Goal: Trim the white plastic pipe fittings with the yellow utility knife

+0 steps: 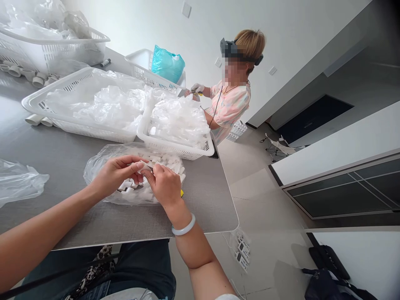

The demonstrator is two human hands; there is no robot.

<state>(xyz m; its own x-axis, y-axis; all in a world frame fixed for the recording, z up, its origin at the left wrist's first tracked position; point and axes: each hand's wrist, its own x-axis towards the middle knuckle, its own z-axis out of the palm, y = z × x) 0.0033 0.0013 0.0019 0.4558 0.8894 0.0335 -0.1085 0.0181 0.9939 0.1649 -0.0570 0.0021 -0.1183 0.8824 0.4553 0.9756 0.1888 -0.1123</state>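
My left hand [123, 168] pinches a small white plastic piece [144, 167] between thumb and fingers. Against it, my right hand [165, 183] is closed, its thumb and forefinger at the piece. A yellow end [181, 193] pokes out beside the right palm, apparently of a slim tool mostly hidden in that hand; its kind cannot be made out. Under both hands lies a clear plastic bag [96, 164], spread on the grey table [200, 212] and filled with several small white plastic pieces [128, 185].
White baskets [103, 132] [175, 149] with clear bags stand beyond my hands. Another basket [25, 48] and white pipe fittings [28, 74] are back left. A teal bag [168, 64] sits in a far basket. A co-worker [231, 100] stands at the table's far end, holding a yellow-and-black tool.
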